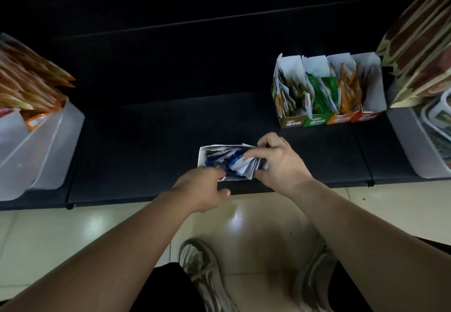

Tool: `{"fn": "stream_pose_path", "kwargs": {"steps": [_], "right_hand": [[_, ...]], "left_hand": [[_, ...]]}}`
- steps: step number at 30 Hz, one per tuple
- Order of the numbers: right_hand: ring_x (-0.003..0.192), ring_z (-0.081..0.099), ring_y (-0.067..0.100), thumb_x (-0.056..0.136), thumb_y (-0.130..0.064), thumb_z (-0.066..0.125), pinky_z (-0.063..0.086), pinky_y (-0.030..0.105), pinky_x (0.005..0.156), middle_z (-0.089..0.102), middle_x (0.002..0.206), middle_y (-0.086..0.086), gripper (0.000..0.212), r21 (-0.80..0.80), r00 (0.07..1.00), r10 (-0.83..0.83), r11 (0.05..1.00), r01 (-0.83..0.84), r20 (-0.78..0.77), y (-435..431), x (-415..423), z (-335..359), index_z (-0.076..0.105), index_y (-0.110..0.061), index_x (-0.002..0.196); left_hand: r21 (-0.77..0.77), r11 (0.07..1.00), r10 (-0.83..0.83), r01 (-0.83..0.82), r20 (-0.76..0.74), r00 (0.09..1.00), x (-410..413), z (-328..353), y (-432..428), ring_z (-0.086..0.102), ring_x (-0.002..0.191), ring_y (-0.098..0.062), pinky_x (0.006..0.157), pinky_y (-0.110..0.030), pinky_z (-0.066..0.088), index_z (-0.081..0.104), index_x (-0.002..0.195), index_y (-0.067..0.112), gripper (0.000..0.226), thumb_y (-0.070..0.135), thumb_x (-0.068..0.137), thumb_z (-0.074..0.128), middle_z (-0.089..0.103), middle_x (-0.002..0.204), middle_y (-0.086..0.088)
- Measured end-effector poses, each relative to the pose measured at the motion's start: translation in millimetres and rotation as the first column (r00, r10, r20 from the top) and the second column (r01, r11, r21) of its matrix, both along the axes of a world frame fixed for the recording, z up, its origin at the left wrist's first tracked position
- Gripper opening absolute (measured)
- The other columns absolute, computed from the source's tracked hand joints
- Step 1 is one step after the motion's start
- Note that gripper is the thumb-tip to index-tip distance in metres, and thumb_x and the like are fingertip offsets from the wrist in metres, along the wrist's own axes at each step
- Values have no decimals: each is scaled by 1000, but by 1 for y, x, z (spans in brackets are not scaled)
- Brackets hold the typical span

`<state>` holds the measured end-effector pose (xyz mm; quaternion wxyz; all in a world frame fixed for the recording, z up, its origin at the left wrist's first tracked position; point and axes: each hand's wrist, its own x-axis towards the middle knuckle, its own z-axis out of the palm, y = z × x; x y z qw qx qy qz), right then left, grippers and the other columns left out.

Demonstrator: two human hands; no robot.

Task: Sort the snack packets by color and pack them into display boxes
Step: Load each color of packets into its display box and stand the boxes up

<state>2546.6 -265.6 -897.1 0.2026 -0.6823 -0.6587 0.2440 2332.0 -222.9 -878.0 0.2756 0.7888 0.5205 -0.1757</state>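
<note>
Right hand (280, 165) clamped on blue packets (244, 168) in display box (202, 156), left hand (202, 189) pinching its wall, sorted boxes (327, 119) at two o'clock.

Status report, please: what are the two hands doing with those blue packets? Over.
Right hand grips a fanned stack of blue-and-white snack packets inside the white cardboard display box. Left hand holds the box's near wall. Nothing blocking.

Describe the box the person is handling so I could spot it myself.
Look along the front edge of the dark shelf, near its middle. There a small white box lies alone between the left hand and right hand. Unlike the four boxes in a row farther right, it holds blue packets.
</note>
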Motion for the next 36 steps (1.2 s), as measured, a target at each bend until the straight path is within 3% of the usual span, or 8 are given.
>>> {"fn": "stream_pose_path", "kwargs": {"steps": [3,5,7,10,16,22,30,36], "right_hand": [[114,45,16,76,-19,88,55,42,88,46,120,-7,41,14,1000,12,1000,-12,6,0,-1,-1,78,-35,112],[114,44,15,77,-21,88,53,40,88,44,118,-9,40,14,1000,10,1000,-10,18,0,-1,0,78,-37,112],[115,44,14,78,-24,88,52,37,90,43,119,-11,40,-5,999,8,1000,-8,33,0,0,0,77,-38,113],[116,44,12,77,-25,89,51,36,92,45,118,-12,39,-17,998,-65,998,65,-24,1,3,-3,78,-40,111],[114,45,10,74,-24,91,49,32,97,46,114,-14,37,-25,984,-135,991,133,-118,4,9,-9,80,-39,107],[115,47,10,74,-28,91,52,39,95,46,114,-15,36,-21,985,-146,989,144,-92,4,8,-11,80,-41,106],[117,46,8,77,-38,87,53,40,93,42,114,-19,36,-57,988,-149,988,146,-49,6,7,-4,76,-43,110],[104,55,10,79,-64,76,55,38,84,46,111,-15,44,-168,985,-168,971,171,32,7,2,5,66,-36,111]], "left_hand": [[398,901,-164,173,-57,985,4,11,10,65,99,-18,75,-31,55,71,110,32,32,53,95,52,68,103,9],[525,796,-295,301,-97,951,2,10,15,57,111,-16,82,-32,49,74,109,30,36,53,97,49,68,104,11],[447,792,-387,415,-158,908,-2,2,16,53,118,-16,94,-35,42,71,116,28,39,54,96,49,68,114,11],[269,888,-340,374,-164,926,-9,-17,11,48,132,-15,109,-39,38,53,141,29,53,54,94,54,59,138,9],[188,944,-261,271,-78,962,-9,-27,5,34,145,-16,109,-34,44,31,158,27,77,54,92,60,44,156,7],[188,955,-221,231,-70,973,-6,-29,14,51,122,-20,99,-36,47,51,141,24,58,55,91,56,61,124,2],[248,918,-309,308,-36,950,-6,-29,16,36,128,-16,110,-40,30,63,133,32,44,53,98,49,45,127,8],[226,920,-327,320,-6,945,-7,-26,27,35,138,-11,111,-41,24,68,117,35,40,63,92,52,59,129,11]]}}
